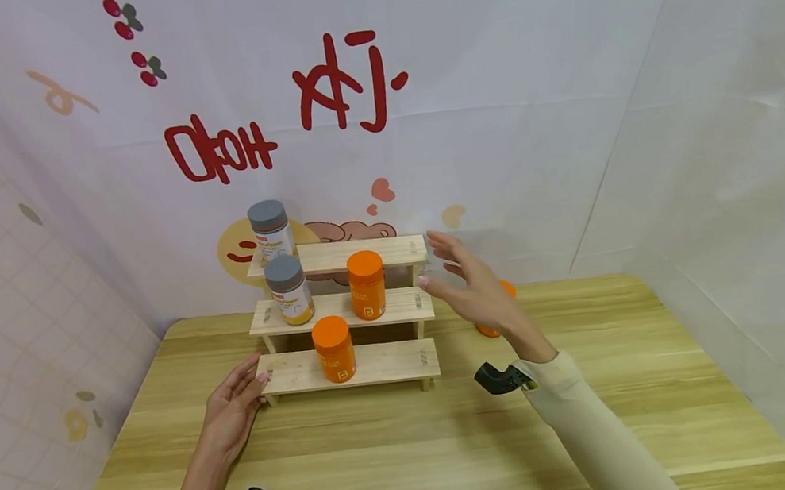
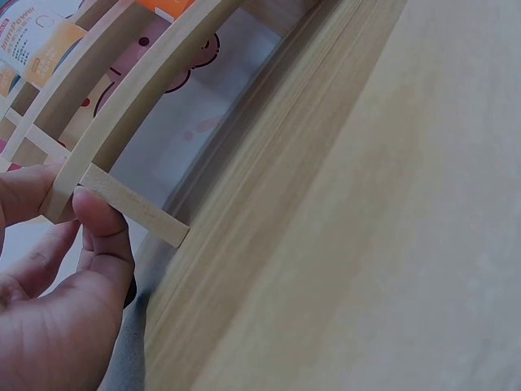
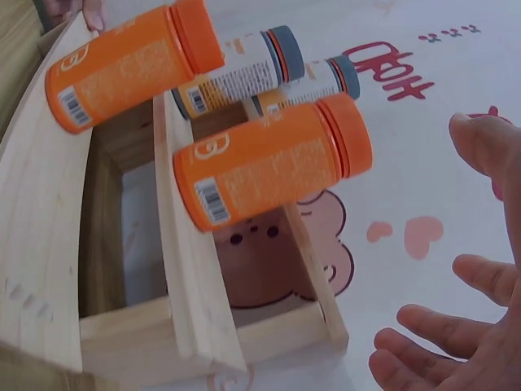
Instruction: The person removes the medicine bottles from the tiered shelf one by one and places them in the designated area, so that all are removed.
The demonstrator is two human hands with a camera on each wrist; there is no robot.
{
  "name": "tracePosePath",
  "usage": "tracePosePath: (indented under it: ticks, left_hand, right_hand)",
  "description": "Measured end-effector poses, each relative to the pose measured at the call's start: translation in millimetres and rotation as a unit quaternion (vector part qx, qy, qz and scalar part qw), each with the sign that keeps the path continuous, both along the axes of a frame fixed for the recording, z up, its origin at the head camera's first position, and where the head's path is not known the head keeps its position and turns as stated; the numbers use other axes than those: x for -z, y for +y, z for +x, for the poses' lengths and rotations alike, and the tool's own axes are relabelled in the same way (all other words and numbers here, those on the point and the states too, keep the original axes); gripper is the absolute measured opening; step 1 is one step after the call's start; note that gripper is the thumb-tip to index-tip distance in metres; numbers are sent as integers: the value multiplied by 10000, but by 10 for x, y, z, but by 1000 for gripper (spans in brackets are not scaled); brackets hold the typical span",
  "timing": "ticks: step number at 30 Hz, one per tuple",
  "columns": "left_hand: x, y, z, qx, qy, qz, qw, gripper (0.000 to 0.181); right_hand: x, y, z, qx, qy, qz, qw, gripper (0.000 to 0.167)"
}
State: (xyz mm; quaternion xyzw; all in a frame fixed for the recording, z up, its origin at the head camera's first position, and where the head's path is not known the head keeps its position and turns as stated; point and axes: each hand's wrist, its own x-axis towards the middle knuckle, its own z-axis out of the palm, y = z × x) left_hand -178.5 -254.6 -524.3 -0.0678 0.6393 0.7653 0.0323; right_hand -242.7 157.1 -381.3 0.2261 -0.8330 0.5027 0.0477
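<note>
My left hand (image 1: 231, 414) pinches the left end of the bottom step of a three-step wooden rack (image 1: 390, 361); the left wrist view shows the thumb (image 2: 102, 216) under the board's corner. Beside the rack's right end, my right hand (image 1: 472, 288) is held in the air, fingers spread and holding nothing. One grey-lidded jar (image 1: 272, 234) stands on the top step's left end. The middle step bears another grey-lidded jar (image 1: 290, 292) at left and an orange jar (image 1: 366, 286) right of centre. A second orange jar (image 1: 334, 351) stands mid-length on the bottom step.
Another orange jar (image 1: 489, 331) stands on the wooden table (image 1: 358, 464) behind my right hand, mostly hidden by it. A white wall cloth (image 1: 497, 146) with printed red characters hangs close behind the rack. More cloth encloses the left and right sides.
</note>
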Motion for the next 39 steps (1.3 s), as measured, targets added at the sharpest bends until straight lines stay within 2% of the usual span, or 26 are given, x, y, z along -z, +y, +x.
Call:
tracePosePath:
  ticks: [11, 19, 27, 39]
  left_hand:
    - [11, 2, 1, 21, -8, -17, 10000, 65]
    - [23, -22, 0, 44, 27, -140, 9999, 67]
    - [27, -16, -4, 83, 48, -119, 9999, 67]
    - [19, -11, 3, 38, 46, 62, 10000, 62]
  right_hand:
    - [-122, -231, -75, -53, -322, 135, 9994, 73]
    - [-189, -374, -194, -356, -566, 41, 9978, 70]
    - [-284, -491, -313, -700, -494, -218, 9961, 71]
    - [-453, -694, -493, -791, -527, -214, 9952, 76]
